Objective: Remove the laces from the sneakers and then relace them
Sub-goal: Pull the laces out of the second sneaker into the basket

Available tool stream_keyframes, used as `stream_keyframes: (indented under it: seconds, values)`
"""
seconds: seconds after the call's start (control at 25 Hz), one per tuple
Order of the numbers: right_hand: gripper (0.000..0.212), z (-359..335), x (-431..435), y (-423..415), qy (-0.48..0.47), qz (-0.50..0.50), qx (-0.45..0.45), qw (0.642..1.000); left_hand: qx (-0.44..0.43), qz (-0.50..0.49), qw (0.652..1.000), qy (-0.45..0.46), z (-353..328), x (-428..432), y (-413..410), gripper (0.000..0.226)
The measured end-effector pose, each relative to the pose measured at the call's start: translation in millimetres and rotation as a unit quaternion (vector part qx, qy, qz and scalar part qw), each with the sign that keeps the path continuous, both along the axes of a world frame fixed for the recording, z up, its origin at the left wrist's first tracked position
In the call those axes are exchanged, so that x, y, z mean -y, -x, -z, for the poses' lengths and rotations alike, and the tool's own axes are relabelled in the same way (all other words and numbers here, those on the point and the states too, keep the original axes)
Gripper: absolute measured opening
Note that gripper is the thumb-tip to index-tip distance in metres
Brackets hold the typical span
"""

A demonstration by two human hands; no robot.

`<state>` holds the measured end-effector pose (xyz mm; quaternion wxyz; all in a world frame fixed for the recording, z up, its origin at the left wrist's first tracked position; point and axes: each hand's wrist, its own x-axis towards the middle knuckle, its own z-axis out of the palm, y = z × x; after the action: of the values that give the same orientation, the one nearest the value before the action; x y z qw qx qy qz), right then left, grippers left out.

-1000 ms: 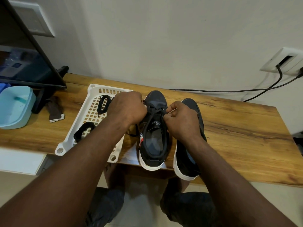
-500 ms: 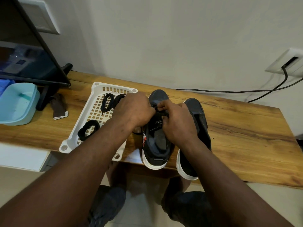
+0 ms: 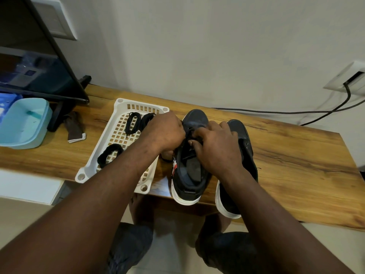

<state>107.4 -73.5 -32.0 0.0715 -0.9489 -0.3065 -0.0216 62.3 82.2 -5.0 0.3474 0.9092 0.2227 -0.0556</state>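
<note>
Surface [image 3: 296,155] carries one white basket [image 3: 142,103] and two sneakers, side by side at the near edge. Three coiled laces [image 3: 133,123] sit in the basket, and the right sneaker [image 3: 243,139] looks bare. Change: the lace [image 3: 192,132], stretched up a second ago, is now drawn down, with both hands at the left sneaker [image 3: 187,182] toe eyelets, so probably the next eyelet. Right hand [image 3: 215,147] pinches the lace. Left hand [image 3: 164,133] is curled, its grip hidden.
</note>
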Motion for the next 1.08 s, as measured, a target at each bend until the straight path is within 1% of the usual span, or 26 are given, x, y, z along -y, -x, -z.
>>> stream_keyframes:
  seconds: [0.04,0.08,0.12,0.16,0.2,0.24,0.28,0.32,0.36,0.4,0.44,0.52,0.56,0.6,0.64,0.68,0.72,0.76,0.8,0.84,0.88,0.92,0.96,1.0,1.04,1.08]
  values:
    - [0.035,2.2,-0.7,-0.4,0.011,-0.004,0.000,1.000,-0.003,-0.002,1.000,0.007,1.5,-1.7,-0.3,0.018]
    - [0.030,2.8,-1.4,0.5,0.003,-0.011,-0.003,1.000,-0.005,-0.003,1.000,0.009,2.8,-2.9,-0.8,0.018]
    - [0.022,4.9,-1.8,0.2,-0.038,-0.013,-0.019,0.999,-0.008,-0.005,1.000,0.011,3.5,-3.5,-1.2,0.017]
    - [0.013,4.9,-1.7,-0.8,-0.117,-0.002,-0.062,0.991,-0.011,-0.006,1.000,0.011,4.0,-4.0,-1.8,0.017]
    - [0.011,4.1,-0.4,-4.8,-0.223,0.029,-0.144,0.964,-0.014,-0.008,1.000,0.014,4.5,-3.8,-2.4,0.016]
    - [0.013,0.7,1.8,-9.6,-0.336,0.070,-0.246,0.907,-0.015,-0.011,1.000,0.019,4.4,-3.3,-2.5,0.017]
    - [0.014,-3.5,5.1,-14.2,-0.424,0.101,-0.323,0.840,-0.015,-0.015,0.999,0.024,4.2,-2.6,-2.6,0.018]
    - [0.012,-8.2,8.4,-17.3,-0.477,0.116,-0.363,0.792,-0.014,-0.018,0.999,0.025,4.5,-2.4,-2.7,0.018]
    - [0.009,-12.2,11.7,-19.3,-0.497,0.122,-0.369,0.776,-0.014,-0.019,0.999,0.024,4.8,-2.3,-3.2,0.019]
    - [0.010,-14.6,14.0,-19.3,-0.489,0.119,-0.351,0.790,-0.013,-0.020,0.999,0.025,4.9,-2.0,-3.5,0.018]
    - [0.013,-13.7,15.1,-18.8,-0.451,0.111,-0.317,0.827,-0.012,-0.021,0.999,0.027,5.0,-1.5,-3.9,0.018]
    - [0.022,-8.9,15.3,-15.3,-0.309,0.083,-0.227,0.920,-0.010,-0.020,0.999,0.024,4.9,-1.3,-4.2,0.018]
    - [0.024,-6.3,14.3,-14.3,-0.227,0.063,-0.174,0.956,-0.009,-0.018,1.000,0.021,4.9,-1.1,-4.0,0.018]
    - [0.022,-2.6,12.6,-14.0,-0.160,0.047,-0.137,0.976,-0.008,-0.019,1.000,0.020,4.9,-0.9,-3.6,0.018]
    - [0.020,-2.8,10.6,-12.4,-0.124,0.043,-0.122,0.984,-0.007,-0.021,1.000,0.020,4.8,-0.7,-3.2,0.018]
    - [0.020,-2.4,10.1,-12.4,-0.120,0.041,-0.121,0.985,-0.007,-0.022,1.000,0.021,4.7,-0.6,-3.2,0.018]
    - [0.019,-2.2,10.8,-12.8,-0.137,0.034,-0.123,0.982,-0.007,-0.024,0.999,0.023,4.2,-0.5,-3.1,0.018]
    - [0.018,-3.2,10.5,-12.5,-0.175,0.031,-0.126,0.976,-0.007,-0.024,0.999,0.025,3.6,-0.5,-3.1,0.018]
    - [0.018,-5.6,10.6,-11.6,-0.239,0.042,-0.142,0.960,-0.008,-0.023,0.999,0.028,2.9,-0.4,-2.8,0.018]
    - [0.017,-8.9,10.6,-12.6,-0.336,0.068,-0.185,0.921,-0.008,-0.022,0.999,0.030,2.5,-0.3,-2.8,0.019]
    - [0.018,-14.5,10.4,-14.6,-0.450,0.099,-0.257,0.849,-0.008,-0.021,0.999,0.031,2.1,-0.3,-2.6,0.019]
    - [0.019,-21.3,10.0,-16.5,-0.544,0.129,-0.338,0.757,-0.007,-0.021,0.999,0.031,2.1,-0.1,-2.7,0.019]
    - [0.021,-25.3,10.4,-18.5,-0.597,0.153,-0.390,0.684,-0.007,-0.020,0.999,0.029,2.3,-0.1,-2.5,0.019]
    - [0.023,-25.2,10.7,-20.4,-0.610,0.172,-0.393,0.667,-0.008,-0.020,0.999,0.029,2.8,-0.1,-2.7,0.019]
    - [0.024,-26.0,10.7,-19.7,-0.581,0.176,-0.353,0.712,-0.009,-0.020,0.999,0.029,3.1,-0.1,-2.7,0.019]
    - [0.022,-23.0,12.0,-19.2,-0.514,0.162,-0.285,0.793,-0.010,-0.021,0.999,0.031,3.2,-0.1,-3.3,0.019]
